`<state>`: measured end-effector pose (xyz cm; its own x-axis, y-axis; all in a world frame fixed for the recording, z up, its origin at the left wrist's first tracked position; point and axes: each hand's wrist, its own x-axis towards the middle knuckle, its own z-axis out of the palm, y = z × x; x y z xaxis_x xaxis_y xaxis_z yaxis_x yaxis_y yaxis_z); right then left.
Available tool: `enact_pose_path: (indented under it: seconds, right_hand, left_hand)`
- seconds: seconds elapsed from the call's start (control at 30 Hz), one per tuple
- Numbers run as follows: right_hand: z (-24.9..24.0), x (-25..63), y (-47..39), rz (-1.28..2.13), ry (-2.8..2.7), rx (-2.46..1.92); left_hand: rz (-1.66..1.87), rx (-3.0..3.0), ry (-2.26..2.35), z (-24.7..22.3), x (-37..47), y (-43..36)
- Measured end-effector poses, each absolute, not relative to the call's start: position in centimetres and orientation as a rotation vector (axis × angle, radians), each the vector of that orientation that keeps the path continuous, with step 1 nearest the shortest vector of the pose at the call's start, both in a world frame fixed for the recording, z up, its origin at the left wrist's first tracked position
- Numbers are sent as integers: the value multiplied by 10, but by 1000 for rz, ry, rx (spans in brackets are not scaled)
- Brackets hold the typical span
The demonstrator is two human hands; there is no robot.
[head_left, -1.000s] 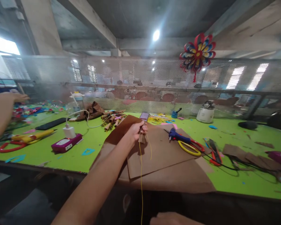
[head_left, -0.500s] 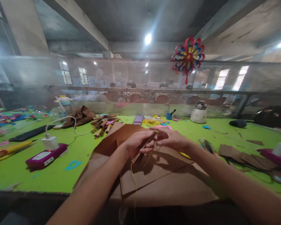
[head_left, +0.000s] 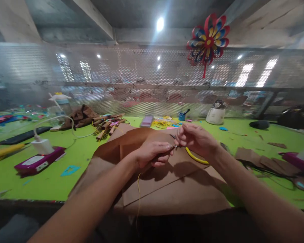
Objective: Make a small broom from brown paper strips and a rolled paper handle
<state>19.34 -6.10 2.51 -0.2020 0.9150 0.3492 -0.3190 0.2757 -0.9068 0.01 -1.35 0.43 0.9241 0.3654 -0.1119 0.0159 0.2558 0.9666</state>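
Note:
Above the brown paper sheets (head_left: 154,199), my left hand (head_left: 153,153) is closed around a small brown paper roll, mostly hidden by its fingers. A thin yellow thread (head_left: 138,189) hangs down below that hand. My right hand (head_left: 196,138) is pinched near the roll's far end, just right of my left fingertips; what it grips, if anything, is too small to make out. Under the right wrist, a curved yellow handle (head_left: 196,157) lies on the paper. A short dark tip shows left of the right fingers.
Brown paper rolls with yellow thread (head_left: 107,126) lie in a pile at the back left. A purple power strip (head_left: 40,161) with a white charger stands left. Brown paper pieces (head_left: 263,162) lie right. Behind are a blue pot (head_left: 181,116), a white flask (head_left: 215,114) and a mesh screen.
My right hand has moved up and slightly right, its fingers now pinched together. My left hand still holds the paper roll, now turned more out of sight. The view has tilted downward.

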Motion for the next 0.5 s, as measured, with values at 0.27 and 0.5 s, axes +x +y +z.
enact_pose_path:
  seconds: [0.27,0.5]
  right_hand:
    - [15,206,-40,1220,-1064,-716]
    - [16,224,-30,1122,-915,-774]
  left_hand:
    - [194,1280,316,-8,19,-16]
    - [178,1249,363,-8,17,-20]
